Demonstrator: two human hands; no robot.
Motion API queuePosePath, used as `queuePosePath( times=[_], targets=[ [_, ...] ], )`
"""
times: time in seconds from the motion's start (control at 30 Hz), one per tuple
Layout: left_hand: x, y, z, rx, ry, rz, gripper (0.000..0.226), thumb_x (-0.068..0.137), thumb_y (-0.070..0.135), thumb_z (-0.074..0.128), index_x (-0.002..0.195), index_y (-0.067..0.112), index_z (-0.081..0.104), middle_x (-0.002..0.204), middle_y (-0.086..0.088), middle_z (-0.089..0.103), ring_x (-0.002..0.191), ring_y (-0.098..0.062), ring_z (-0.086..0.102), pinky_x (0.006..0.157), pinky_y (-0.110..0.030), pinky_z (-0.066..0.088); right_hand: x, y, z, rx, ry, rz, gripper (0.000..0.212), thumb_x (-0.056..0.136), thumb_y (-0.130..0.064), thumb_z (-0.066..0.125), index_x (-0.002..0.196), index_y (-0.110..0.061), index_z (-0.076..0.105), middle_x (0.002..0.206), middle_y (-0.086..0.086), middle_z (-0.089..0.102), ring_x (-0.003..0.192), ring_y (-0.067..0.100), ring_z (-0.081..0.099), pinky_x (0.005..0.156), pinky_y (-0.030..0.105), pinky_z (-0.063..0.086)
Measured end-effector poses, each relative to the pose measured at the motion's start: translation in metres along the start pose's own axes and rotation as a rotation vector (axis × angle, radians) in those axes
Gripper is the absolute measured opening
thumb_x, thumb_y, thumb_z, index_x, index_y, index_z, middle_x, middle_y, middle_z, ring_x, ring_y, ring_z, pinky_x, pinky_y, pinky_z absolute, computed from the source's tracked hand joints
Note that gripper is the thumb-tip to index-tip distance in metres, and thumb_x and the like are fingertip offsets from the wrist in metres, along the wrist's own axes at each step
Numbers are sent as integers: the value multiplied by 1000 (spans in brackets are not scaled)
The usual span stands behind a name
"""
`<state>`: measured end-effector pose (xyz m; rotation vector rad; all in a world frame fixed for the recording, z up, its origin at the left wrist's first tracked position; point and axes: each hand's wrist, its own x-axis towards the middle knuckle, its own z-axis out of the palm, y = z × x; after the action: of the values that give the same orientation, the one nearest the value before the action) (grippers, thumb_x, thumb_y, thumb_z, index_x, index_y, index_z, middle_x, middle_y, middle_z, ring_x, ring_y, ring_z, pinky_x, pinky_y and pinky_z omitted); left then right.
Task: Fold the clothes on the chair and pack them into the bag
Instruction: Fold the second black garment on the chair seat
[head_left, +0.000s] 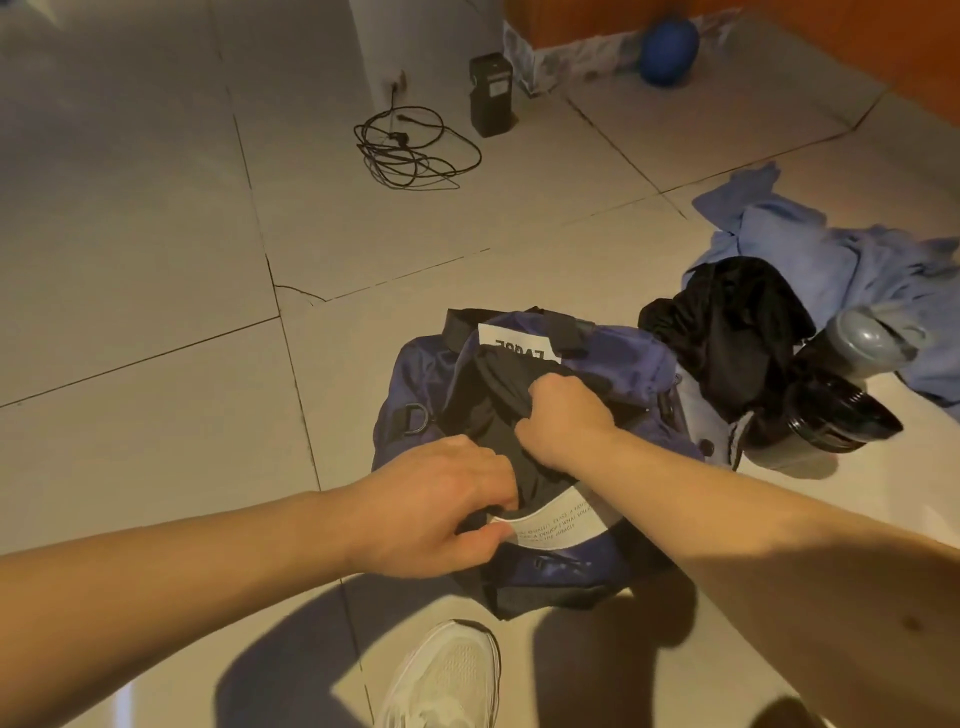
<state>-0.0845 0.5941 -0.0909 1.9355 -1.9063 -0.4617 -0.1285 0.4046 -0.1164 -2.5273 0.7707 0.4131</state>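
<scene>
Gripping black fabric with both hands at the mouth of the navy duffel bag (623, 358). The bag sits on the tiled floor (156, 260), just beyond a white sneaker (447, 675).

- Right hand (566, 421): clenched tight, knuckles up, with a bunch of the black garment (483, 400) balled in the fist over the middle of the opening.
- Left hand (436, 504): fingers curled down over the near end of the same garment at the bag's near rim, fingertips buried in the cloth. The thumb lies against the edge of the white printed label (561, 525). Can't tell if it also has the rim itself.
- Black garment: bunched in the open bag mouth, partly inside, and it fills most of the opening. A second white label (519, 345) shows on the bag's far side.

Remaining clothes are on the floor to the right of the bag. A dark clothing heap (727, 322) touches the bag's right end, and a light blue garment (831, 249) is spread behind and under it. Grey and glossy black shapes beside that heap are unclear.

Far floor, well apart from the bag: a coiled black cable (410, 145), a black box device (491, 96) and a blue ball (667, 49).
</scene>
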Motion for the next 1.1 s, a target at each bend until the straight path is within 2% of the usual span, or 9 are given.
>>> queuePosePath(
  times=[0.13,0.23,0.37,0.53,0.67,0.83,0.93,1.03,1.1],
  targets=[
    [-1,-3,7,-2,-18,69,11,91,24,66,94,14,64,112,2,63,97,-15,56,88,-35,45,-2,9,8,108,-53,-86,33,90,-36,71,84,-5,62,81,5,63,78,23,62,68,35,51],
    [1,-6,10,-26,-43,98,15,84,20,71,95,12,64,129,-1,62,120,-19,55,107,-34,39,-8,15,-4,241,-186,-114,45,87,-57,69,88,-12,68,86,-1,67,81,16,61,72,33,48],
    [7,-8,17,68,-130,107,33,85,33,69,109,11,63,146,-7,54,146,-20,38,127,-40,15,-15,34,-24,107,-267,-174,26,92,-28,68,115,-18,74,116,-2,72,105,15,64,89,27,50],
    [17,-20,24,212,-219,10,39,92,50,57,105,14,57,117,-5,64,111,-22,61,125,-39,21,-14,64,-24,41,-271,-192,49,88,9,51,116,-24,75,131,2,66,114,23,63,102,35,52],
    [15,-32,21,377,-432,-210,47,95,71,39,95,23,36,77,6,49,65,-19,48,90,-41,52,-16,78,-16,120,-254,-209,59,88,14,46,110,-31,77,137,1,63,115,23,63,102,40,53],
    [22,-35,4,374,-640,-499,75,89,84,18,106,18,49,68,3,48,60,-12,46,64,-31,42,-20,85,-11,154,-217,-177,59,90,12,43,105,-34,76,129,1,66,109,26,63,99,41,53],
    [34,-36,-2,341,-526,-519,80,90,82,13,93,16,60,70,1,56,64,-14,53,66,-32,44,-20,82,-9,146,-198,-79,44,92,7,49,112,-21,76,124,4,67,110,27,63,99,37,52],
    [54,-60,-6,466,-204,-417,38,106,50,34,100,18,55,89,-1,63,77,-18,59,69,-36,52,-19,74,-9,123,-96,23,15,90,2,56,93,5,70,113,21,71,108,40,63,93,44,51],
    [69,-84,-8,549,-22,-357,14,99,23,52,112,18,55,103,-3,62,89,-22,58,68,-36,50,-16,69,-11,104,26,94,6,89,-8,61,91,-3,58,112,23,65,103,42,60,83,47,51]
  ],
)
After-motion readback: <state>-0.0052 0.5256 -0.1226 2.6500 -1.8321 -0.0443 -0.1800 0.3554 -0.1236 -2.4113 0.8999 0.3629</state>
